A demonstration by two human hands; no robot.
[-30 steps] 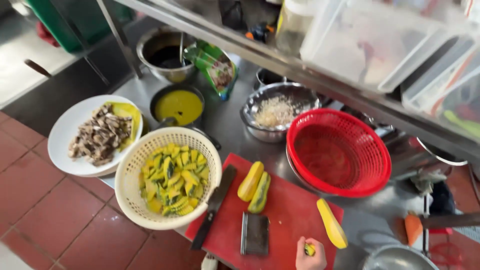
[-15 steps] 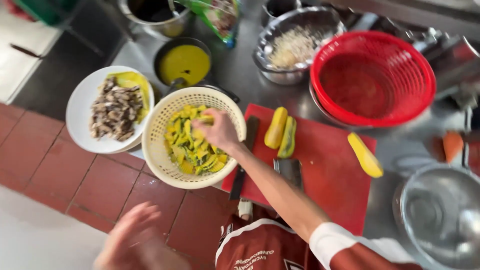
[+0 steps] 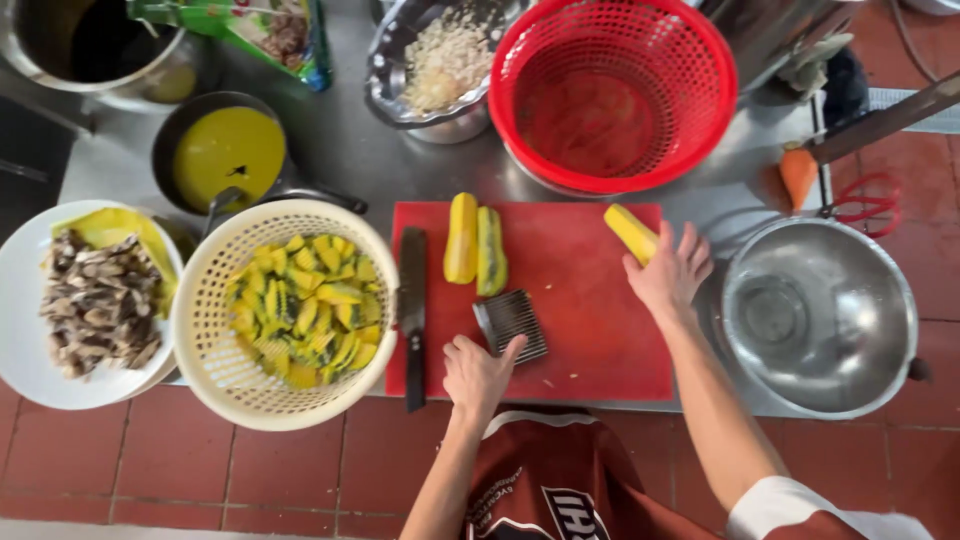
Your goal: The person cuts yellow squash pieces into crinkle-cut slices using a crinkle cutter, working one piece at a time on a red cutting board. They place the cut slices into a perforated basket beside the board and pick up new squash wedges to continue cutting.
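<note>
Since the earlier frame: left hand [image 3: 478, 375] withdrawn from over the cream basket [image 3: 285, 312], now resting on the handle end of the crinkle cutter [image 3: 512, 324]; right hand [image 3: 668, 272], absent before, now reaching onto the red board [image 3: 590, 330].

Left grip: fingers closing loosely around the cutter's near end, blade lying flat on the board, not lifted. Right grip: fingers spread apart, fingertips touching the near end of a yellow squash piece [image 3: 632, 232] lying at the board's far right corner, not clamped.

Two more squash halves [image 3: 474, 248] lying side by side at the board's far edge, well within reach, one yellow face up, one green-skinned. Cleaver [image 3: 413, 312] parked along the board's left edge, blade clear of both hands. Basket sitting just left of the board, holding ridged cut slices, placed close for transfer. Red colander [image 3: 612, 92] standing beyond the board, steel bowl [image 3: 818, 312] just right of it on the tabletop [image 3: 340, 150]. White plate [image 3: 25, 330] of dark shredded food lying far left.
</note>
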